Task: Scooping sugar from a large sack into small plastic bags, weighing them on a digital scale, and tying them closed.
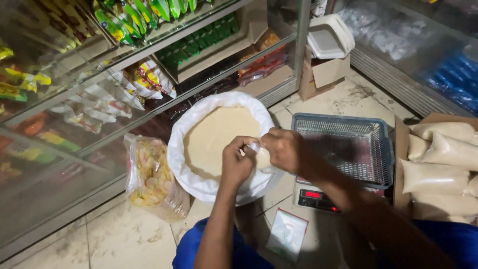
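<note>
Head view looks down on both hands meeting over the 4 o'clock rim of a white sack (199,184) that stands open on the tiled floor (124,239) and is filled with pale, fine grain (214,134). Left hand (236,164) and right hand (281,149) each pinch the neck of a small clear bag (260,155) of the same grain; the fingers of each grip are pressed together on the plastic, and the bag hangs between them, just above the sack's edge.

At 3 o'clock from the hands, a blue mesh basket (383,149) sits on a digital scale (316,199) with a red lit display. Farther toward 3 o'clock, filled bags (440,159) of grain lie stacked in a cardboard box (401,164). At 6 o'clock, flat empty plastic bags (286,234) lie on the floor. At 9 o'clock, a clear bag of crackers (152,179) leans against a glass display case (74,99) stocked with packaged snacks.
</note>
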